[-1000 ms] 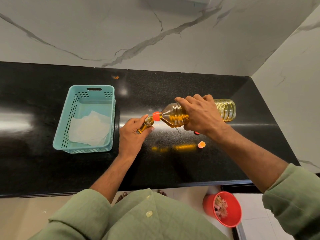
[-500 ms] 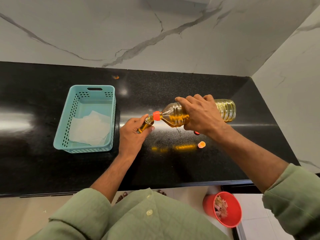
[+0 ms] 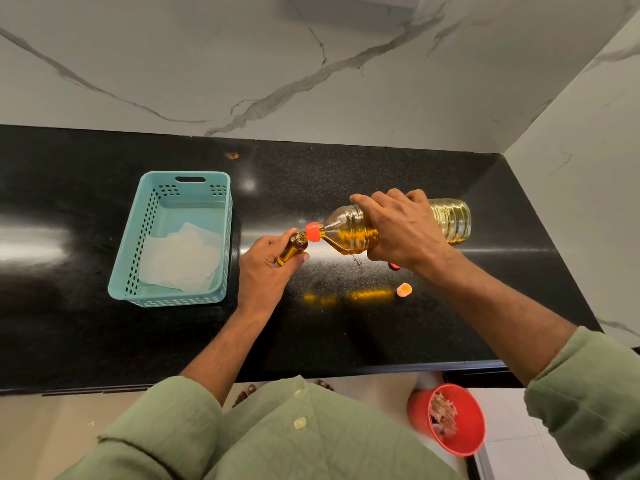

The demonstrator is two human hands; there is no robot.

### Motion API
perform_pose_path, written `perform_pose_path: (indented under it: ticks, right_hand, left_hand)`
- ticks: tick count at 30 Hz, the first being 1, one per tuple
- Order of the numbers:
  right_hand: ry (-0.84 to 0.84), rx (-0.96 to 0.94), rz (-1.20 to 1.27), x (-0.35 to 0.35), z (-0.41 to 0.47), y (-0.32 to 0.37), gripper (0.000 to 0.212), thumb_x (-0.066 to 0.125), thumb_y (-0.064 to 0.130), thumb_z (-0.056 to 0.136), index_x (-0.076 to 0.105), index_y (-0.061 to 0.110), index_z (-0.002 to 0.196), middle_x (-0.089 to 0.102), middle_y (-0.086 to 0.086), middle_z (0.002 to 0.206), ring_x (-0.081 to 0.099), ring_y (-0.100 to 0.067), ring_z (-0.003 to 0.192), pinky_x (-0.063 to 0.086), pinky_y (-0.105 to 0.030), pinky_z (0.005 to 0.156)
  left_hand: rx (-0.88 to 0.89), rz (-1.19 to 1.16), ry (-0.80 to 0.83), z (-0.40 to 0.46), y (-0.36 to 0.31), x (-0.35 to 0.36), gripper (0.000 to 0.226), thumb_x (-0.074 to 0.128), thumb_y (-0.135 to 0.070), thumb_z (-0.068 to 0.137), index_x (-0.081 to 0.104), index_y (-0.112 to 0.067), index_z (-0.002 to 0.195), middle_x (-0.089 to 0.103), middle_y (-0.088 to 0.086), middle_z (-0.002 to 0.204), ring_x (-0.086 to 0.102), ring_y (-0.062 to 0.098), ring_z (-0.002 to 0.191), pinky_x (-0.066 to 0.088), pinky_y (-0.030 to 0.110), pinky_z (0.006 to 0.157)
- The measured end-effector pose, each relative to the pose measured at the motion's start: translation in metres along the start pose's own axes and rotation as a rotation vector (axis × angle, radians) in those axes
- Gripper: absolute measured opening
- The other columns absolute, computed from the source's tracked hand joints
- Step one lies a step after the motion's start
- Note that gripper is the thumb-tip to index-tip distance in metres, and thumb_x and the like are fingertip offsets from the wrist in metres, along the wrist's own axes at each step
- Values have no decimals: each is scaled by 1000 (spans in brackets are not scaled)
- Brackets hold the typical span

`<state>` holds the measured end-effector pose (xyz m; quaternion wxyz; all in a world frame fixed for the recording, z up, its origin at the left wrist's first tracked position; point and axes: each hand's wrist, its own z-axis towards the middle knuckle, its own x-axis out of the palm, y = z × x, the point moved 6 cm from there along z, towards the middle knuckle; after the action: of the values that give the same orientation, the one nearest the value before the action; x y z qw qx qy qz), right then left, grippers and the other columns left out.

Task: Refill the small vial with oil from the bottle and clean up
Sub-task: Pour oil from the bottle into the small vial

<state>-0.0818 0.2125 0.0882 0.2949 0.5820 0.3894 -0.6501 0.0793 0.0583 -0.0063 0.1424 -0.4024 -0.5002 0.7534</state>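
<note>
Gripping the bottle (image 3: 349,233) around its middle, the right hand (image 3: 403,230) holds it tipped nearly flat above the black surface (image 3: 346,174), its orange neck pointing toward the left hand (image 3: 265,268). That hand is closed around the small vial (image 3: 292,249), which leans with its open mouth touching the bottle's neck. Amber oil fills the lower side of the bottle and most of the vial.

Just below the right hand, a small orange cap (image 3: 403,289) lies on the surface, and a bit of a red thing (image 3: 394,266) shows from under the wrist; what it is cannot be told. Yellow reflections of the oil glow on the surface between the two hands.

Left of the left hand sits a teal basket (image 3: 138,237) with white paper (image 3: 180,261) inside. Below the right forearm, on the floor, stands a red bin (image 3: 467,441) with scraps in it.
</note>
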Motion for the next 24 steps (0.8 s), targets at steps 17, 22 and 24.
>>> perform_pose_path:
  ticks: [17,22,24]
  right_hand:
    - [-3,27,105,8,-2,-2,102,83,52,69,31,27,152,58,1,133,53,-23,120,38,-45,98]
    - [26,84,256,16,-3,-1,101,84,51,67,31,31,150,56,3,136,51,-21,121,39,-45,100]
    - [34,116,340,19,-4,-2,100,85,49,66,33,31,149,57,2,134,53,-21,119,42,-44,99]
  left_hand:
    - [-56,-117,-29,-1,-3,1,48,82,-26,83,68,-26,129,69,-14,107,60,-12,99,48,6,84]
    - [-54,-191,-73,1,-12,-3,48,82,-26,82,67,-30,127,69,-16,106,63,-8,102,48,8,87]
    - [-30,-204,-65,3,-16,-2,48,82,-27,82,68,-29,127,71,-13,107,66,1,104,53,18,89]
